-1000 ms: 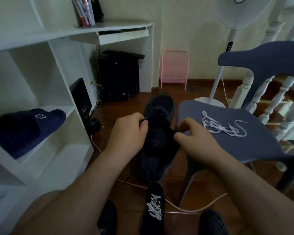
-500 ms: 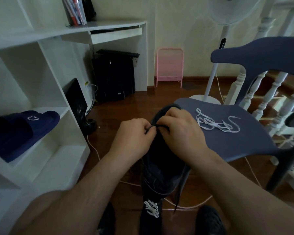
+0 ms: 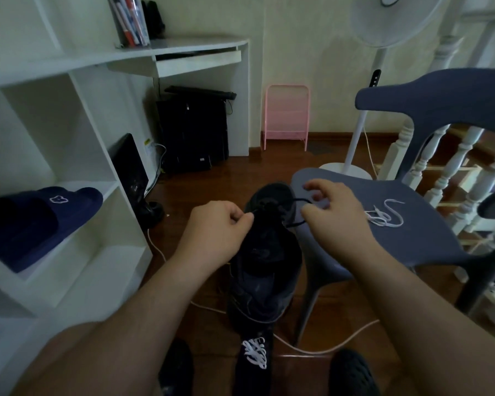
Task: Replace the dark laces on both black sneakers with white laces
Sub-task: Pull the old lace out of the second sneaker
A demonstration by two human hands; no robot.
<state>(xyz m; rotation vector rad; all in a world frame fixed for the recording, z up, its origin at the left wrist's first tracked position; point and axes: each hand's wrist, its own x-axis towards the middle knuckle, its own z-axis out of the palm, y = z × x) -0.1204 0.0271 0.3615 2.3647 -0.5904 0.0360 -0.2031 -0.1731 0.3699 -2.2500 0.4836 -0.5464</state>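
Glossy wood floor [image 3: 269, 167], matte sneaker [image 3: 265, 261], thin dark lace [image 3: 299, 200]

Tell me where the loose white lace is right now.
In the head view the loose white lace lies in a heap on the seat of the blue chair, just right of the right hand.

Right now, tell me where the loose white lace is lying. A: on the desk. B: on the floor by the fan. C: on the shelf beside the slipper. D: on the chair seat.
D: the loose white lace lies tangled on the blue chair seat, just right of the right hand.
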